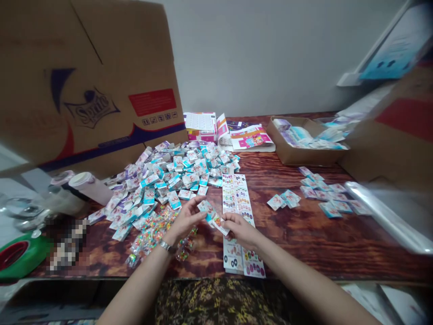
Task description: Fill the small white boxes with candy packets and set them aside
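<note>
My left hand point(185, 221) grips a small white and blue cardboard box point(206, 208) with a red hand print on it. My right hand point(238, 229) pinches a small printed paper slip point(220, 225) at the near end of that box. Whether the slip is partly inside the box I cannot tell. Under and beyond my right hand lie long printed strips point(238, 196) with rows of coloured ovals. Left of my hands spreads a heap of similar small boxes point(189, 178). In front of the heap lie clear little packets point(154, 230) with bright multicoloured contents.
A large cardboard carton point(111, 149) stands at the back left. On the right are a small open carton point(304, 155) of boxes, loose boxes point(284, 200) and a shiny roll point(389, 216). A green tape dispenser point(37, 250) and a white bottle point(91, 187) stand at left.
</note>
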`<action>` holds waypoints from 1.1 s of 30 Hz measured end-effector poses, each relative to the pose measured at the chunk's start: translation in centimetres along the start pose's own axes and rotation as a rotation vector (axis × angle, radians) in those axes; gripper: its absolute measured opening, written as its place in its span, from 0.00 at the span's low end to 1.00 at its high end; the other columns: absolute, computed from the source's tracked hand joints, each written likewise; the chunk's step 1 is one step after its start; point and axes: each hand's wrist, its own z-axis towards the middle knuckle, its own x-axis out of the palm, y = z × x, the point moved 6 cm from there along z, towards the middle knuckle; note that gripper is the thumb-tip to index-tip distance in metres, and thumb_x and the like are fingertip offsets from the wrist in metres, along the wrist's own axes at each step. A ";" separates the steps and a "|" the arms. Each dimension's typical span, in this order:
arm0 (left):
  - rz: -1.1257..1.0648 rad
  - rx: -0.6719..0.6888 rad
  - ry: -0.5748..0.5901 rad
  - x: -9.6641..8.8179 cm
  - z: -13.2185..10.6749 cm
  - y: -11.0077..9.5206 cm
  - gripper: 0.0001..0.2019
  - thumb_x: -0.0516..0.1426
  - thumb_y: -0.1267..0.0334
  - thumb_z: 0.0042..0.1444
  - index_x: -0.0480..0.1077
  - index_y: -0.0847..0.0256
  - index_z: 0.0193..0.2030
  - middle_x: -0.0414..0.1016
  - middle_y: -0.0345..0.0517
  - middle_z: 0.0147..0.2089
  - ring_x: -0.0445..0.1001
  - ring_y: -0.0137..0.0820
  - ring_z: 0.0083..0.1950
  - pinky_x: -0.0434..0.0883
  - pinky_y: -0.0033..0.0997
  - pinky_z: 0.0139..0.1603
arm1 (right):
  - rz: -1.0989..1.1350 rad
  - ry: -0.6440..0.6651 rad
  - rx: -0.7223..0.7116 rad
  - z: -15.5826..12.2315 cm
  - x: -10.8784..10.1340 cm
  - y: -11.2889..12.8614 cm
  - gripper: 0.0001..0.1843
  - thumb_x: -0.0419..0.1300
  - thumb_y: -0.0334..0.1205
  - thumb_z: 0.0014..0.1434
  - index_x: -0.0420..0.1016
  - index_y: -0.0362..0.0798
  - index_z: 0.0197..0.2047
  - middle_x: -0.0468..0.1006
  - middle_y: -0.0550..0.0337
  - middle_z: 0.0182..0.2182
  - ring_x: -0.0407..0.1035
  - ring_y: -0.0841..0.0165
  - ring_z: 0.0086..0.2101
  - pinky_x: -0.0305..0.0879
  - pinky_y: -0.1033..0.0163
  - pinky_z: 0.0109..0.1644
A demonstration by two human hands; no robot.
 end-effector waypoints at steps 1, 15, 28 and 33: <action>-0.030 -0.006 0.001 -0.2 -0.6 0.0 0.27 0.62 0.59 0.48 0.61 0.61 0.55 0.66 0.51 0.53 0.71 0.32 0.44 0.71 0.30 0.41 | 0.024 0.021 0.028 0.0 0.3 -0.2 0.06 0.59 0.39 0.46 0.68 0.45 0.27 0.67 0.68 0.20 0.58 0.78 0.19 0.54 0.72 0.22; 0.351 0.233 0.195 0.2 -2.5 -4.9 0.19 0.64 0.59 0.48 0.68 0.59 0.46 0.69 0.50 0.49 0.67 0.38 0.52 0.65 0.40 0.52 | -0.065 0.103 0.188 0.4 1.0 0.3 0.04 0.59 0.37 0.42 0.70 0.45 0.25 0.65 0.70 0.16 0.54 0.81 0.13 0.53 0.74 0.13; 0.450 0.314 0.226 0.7 -3.0 -5.2 0.19 0.63 0.61 0.50 0.66 0.60 0.47 0.69 0.49 0.46 0.69 0.34 0.46 0.68 0.33 0.44 | -0.123 0.149 0.198 -0.1 0.8 0.1 0.06 0.60 0.38 0.43 0.69 0.44 0.27 0.63 0.70 0.17 0.54 0.81 0.14 0.53 0.74 0.15; 0.707 0.340 0.265 0.7 -3.1 -5.1 0.20 0.61 0.60 0.52 0.64 0.58 0.52 0.70 0.49 0.49 0.68 0.36 0.49 0.68 0.37 0.48 | -0.243 0.213 -0.016 -0.5 0.8 1.4 0.11 0.60 0.44 0.51 0.69 0.45 0.28 0.63 0.68 0.19 0.54 0.79 0.18 0.54 0.73 0.19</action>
